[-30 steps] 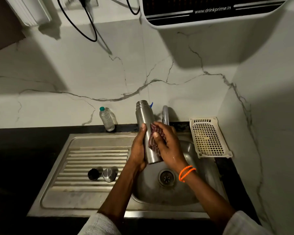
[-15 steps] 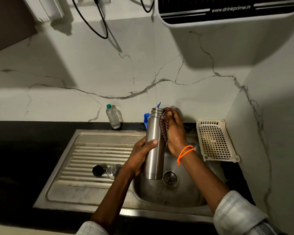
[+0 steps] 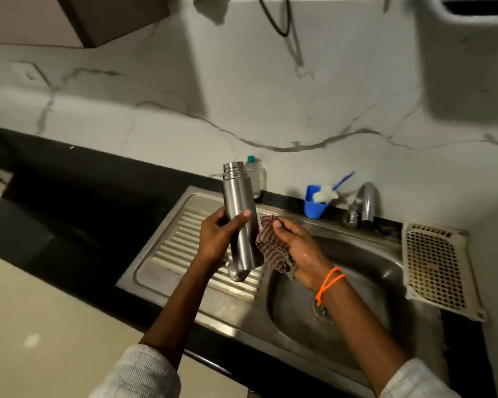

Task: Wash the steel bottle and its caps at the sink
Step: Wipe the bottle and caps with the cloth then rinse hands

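Steel sink (image 3: 184, 285) in black counter (image 3: 78, 225)

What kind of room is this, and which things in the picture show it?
Most likely a home kitchen: a steel sink with a ribbed drainboard set in a black counter, a tap at the marble-patterned wall, and a plastic drain tray beside the basin.

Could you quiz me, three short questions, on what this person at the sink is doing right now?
1. True or false: the steel bottle has its cap on.
2. Which hand holds the striped cloth? A) left hand B) right hand
3. Fill in: the blue cup stands beside the ____.

Key
1. False: the threaded neck is bare.
2. B: the right; the left grips the bottle.
3. Tap.
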